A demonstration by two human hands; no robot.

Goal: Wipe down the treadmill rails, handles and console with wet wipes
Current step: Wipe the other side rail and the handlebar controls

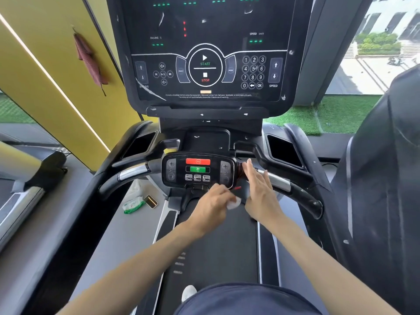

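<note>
Two hands show: left hand (pixel 211 205) and right hand (pixel 259 192). There is one wet wipe (pixel 234 203), one pack of wipes (pixel 133 204) and one small gold box (pixel 150 201). The treadmill (pixel 218 246) has one console screen (pixel 209 48), one control panel (pixel 197 170) and two handles, left handle (pixel 134 172) and right handle (pixel 295 189). One red cloth (pixel 89 60) and one white shoe (pixel 188 292) are visible.

- Console screen (pixel 205 48): "START" in green under a play triangle and "STOP" in red under a square, both inside the centre ring.
- Number keypad (pixel 253 72), right of the ring: 1 to 9, 0, a back arrow and "OK".
- Right arrow keys (pixel 275 70): "SPEED" beneath them, and "SPEED" again over the green readout above.
- Left arrow keys (pixel 142 72): "INCLINE" faintly beneath, and again over the left readout.
- Fine print along the screen's lower edge, partly legible: "Stop exercising if you feel pain, faintness, or shortness of breath".
- Handlebar control panel (pixel 197 170): small keys "3 km/h", "6 km/h", "9 km/h", with a plus sign at each side.
- Wet wipes pack (pixel 133 204): print too small to read.
</note>
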